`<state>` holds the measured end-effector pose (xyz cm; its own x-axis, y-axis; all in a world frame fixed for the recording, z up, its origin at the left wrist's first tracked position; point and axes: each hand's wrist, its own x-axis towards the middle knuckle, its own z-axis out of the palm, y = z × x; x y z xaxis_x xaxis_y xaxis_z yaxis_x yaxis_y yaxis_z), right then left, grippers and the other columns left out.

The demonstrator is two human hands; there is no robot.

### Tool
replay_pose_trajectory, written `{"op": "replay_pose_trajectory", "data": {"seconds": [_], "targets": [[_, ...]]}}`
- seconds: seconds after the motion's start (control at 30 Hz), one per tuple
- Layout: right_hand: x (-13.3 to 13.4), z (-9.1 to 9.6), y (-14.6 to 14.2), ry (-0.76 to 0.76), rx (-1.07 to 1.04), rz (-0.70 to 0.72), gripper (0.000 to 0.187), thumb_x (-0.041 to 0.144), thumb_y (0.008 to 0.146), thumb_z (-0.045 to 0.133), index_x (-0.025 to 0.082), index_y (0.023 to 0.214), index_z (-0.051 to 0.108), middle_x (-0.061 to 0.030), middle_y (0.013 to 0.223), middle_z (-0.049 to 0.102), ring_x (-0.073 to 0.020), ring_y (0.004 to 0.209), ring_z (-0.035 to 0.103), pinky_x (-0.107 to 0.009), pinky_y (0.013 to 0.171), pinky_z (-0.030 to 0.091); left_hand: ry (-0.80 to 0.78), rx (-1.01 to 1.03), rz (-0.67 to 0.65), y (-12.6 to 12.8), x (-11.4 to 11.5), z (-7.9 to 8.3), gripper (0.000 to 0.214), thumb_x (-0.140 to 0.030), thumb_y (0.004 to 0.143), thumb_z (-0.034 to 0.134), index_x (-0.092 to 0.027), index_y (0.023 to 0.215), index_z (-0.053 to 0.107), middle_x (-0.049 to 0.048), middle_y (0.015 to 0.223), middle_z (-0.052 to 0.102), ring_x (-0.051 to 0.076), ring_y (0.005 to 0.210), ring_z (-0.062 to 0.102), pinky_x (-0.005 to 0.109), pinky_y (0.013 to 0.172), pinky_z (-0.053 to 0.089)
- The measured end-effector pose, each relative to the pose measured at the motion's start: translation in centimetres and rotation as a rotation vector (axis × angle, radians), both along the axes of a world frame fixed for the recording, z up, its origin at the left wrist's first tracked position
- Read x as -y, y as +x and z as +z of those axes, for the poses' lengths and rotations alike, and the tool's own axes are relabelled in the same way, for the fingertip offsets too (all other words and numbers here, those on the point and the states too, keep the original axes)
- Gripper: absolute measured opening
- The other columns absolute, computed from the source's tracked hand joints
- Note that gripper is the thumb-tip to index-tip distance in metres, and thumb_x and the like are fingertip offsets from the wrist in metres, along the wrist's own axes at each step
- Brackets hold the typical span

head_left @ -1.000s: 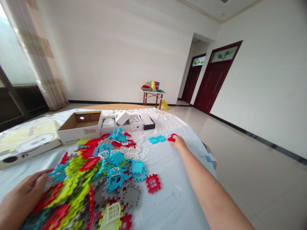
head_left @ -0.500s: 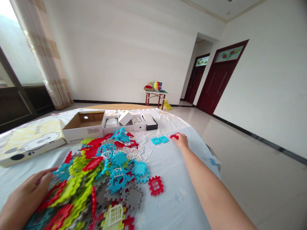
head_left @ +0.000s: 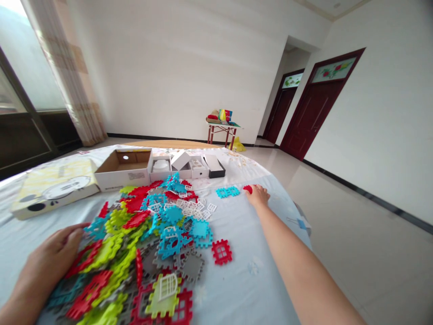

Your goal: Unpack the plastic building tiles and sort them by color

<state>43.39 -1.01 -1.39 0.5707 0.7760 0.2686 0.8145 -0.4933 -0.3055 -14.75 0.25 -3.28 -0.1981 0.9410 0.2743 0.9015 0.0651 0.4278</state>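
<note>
A heap of flat interlocking plastic tiles (head_left: pixel 149 239) in red, blue, lime, grey and white covers the near part of a light blue cloth-covered table (head_left: pixel 243 280). My left hand (head_left: pixel 50 259) rests palm down at the heap's left edge, fingers stretched over red and blue tiles. My right hand (head_left: pixel 259 195) reaches far across the table, its fingers curled over a red tile (head_left: pixel 248 189). A joined blue tile strip (head_left: pixel 228 192) lies just left of that hand. One red tile (head_left: pixel 222 252) lies alone right of the heap.
An open cardboard box (head_left: pixel 124 169), small white boxes (head_left: pixel 182 166) and a black box (head_left: pixel 216 168) stand at the table's far side. A yellow game box (head_left: pixel 56 187) lies at the far left. Tiled floor (head_left: pixel 355 225) runs along the table's right edge.
The view has shifted up and left. My right hand stays at the red tile by the table's far right side, covering more of it. My left hand keeps its place.
</note>
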Motion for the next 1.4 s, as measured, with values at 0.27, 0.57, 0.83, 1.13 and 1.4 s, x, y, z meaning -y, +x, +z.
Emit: {"op": "replay_pose_trajectory", "data": {"seconds": [0.27,0.57,0.83,1.13,1.4], "targets": [[0.3,0.9,-7.8,0.148,-0.161,0.643,0.025,0.029,0.077,0.056,0.019,0.099,0.065,-0.0059,0.092,0.063,-0.0164,0.085,0.056,-0.028,0.082,0.042,-0.063,0.008,0.003,1.1,0.6,1.6,0.047,-0.047,0.080,0.033,-0.023,0.110,0.060,0.0040,0.100,0.065,0.022,0.078,0.059,0.030,0.069,0.045],[1.0,0.7,-12.7,-0.060,-0.106,0.749,0.023,0.032,0.070,0.062,0.019,0.089,0.066,-0.0057,0.089,0.062,-0.0192,0.087,0.055,-0.029,0.082,0.042,-0.055,0.070,-0.029,1.9,1.5,2.6,0.045,-0.043,0.081,0.035,-0.019,0.109,0.060,0.0077,0.104,0.064,0.023,0.092,0.058,0.030,0.078,0.044],[2.6,0.8,-10.9,-0.089,-0.121,0.783,0.022,0.021,0.066,0.060,0.018,0.087,0.064,-0.0052,0.089,0.061,-0.0168,0.085,0.056,-0.025,0.080,0.042,-0.087,0.103,-0.049,2.0,1.5,2.6,0.046,-0.043,0.083,0.033,-0.020,0.113,0.058,0.0088,0.110,0.060,0.023,0.100,0.055,0.030,0.082,0.041],[4.6,2.4,-7.9,-0.241,-0.121,0.615,0.021,0.028,0.061,0.067,0.020,0.081,0.065,-0.0018,0.081,0.063,-0.0169,0.076,0.057,-0.026,0.069,0.042,-0.084,0.088,-0.041,2.6,1.9,3.2,0.046,-0.043,0.083,0.032,-0.020,0.113,0.058,0.0083,0.107,0.061,0.023,0.098,0.055,0.030,0.079,0.041],[3.8,1.3,-13.8,-0.052,-0.097,0.811,0.028,0.032,0.076,0.058,0.023,0.103,0.062,-0.0057,0.103,0.059,-0.0208,0.102,0.050,-0.034,0.090,0.036,-0.081,0.089,-0.048,2.7,2.2,3.5,0.046,-0.041,0.083,0.032,-0.019,0.112,0.059,0.0094,0.110,0.060,0.024,0.100,0.055,0.030,0.081,0.041]]}}
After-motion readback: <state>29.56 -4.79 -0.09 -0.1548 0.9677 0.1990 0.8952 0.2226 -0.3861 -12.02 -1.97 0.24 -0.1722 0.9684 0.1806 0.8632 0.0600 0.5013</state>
